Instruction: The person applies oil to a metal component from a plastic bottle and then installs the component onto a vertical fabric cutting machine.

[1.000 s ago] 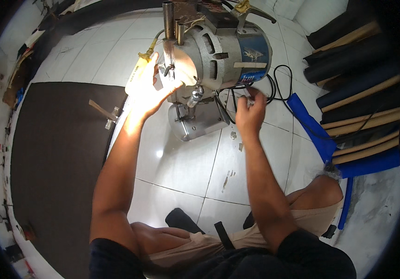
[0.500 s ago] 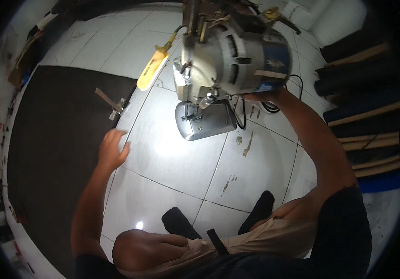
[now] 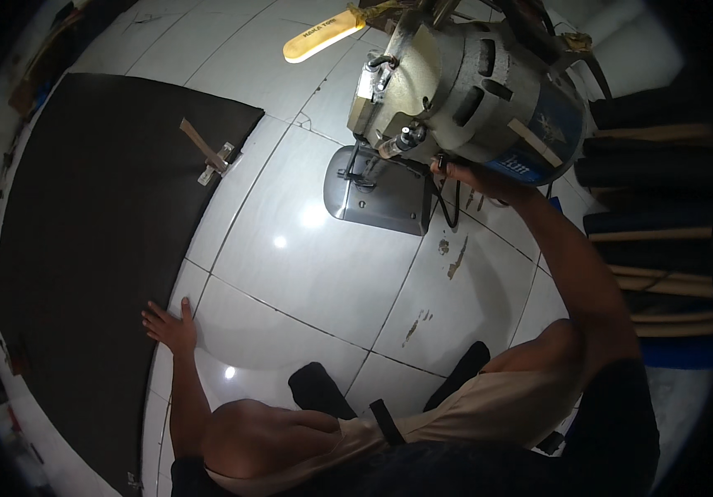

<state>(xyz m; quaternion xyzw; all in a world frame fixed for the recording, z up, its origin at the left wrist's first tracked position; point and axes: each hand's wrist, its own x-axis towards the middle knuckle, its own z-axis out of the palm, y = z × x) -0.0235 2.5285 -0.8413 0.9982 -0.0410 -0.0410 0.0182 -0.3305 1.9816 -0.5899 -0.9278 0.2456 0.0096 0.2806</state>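
Note:
A straight-knife cloth cutting machine (image 3: 456, 91), with a round grey motor housing, stands on its flat metal base plate (image 3: 373, 199) on the tiled floor. My right hand (image 3: 489, 180) is closed around a part low on its near right side; most of the grip is hidden beneath the housing. At the left lies a large dark sheet of fabric (image 3: 100, 224), perhaps layered. Fingers spread, my left hand (image 3: 172, 327) rests at the fabric's right edge. Farther up that edge sits a metal clamp (image 3: 216, 164) with a thin light-brown strip sticking up from it.
A yellow-and-white handle-shaped piece (image 3: 323, 35) hangs at the machine's far left. Dark fabric rolls (image 3: 646, 172) with tan cores are stacked at the right. A black cable (image 3: 454, 217) loops beside the base plate. My feet in black socks (image 3: 319, 389) are on the white tiles.
My left hand has come nearer and down onto the fabric's edge. The machine appears farther right in view, its top leaning more to the right, with my right hand still on it.

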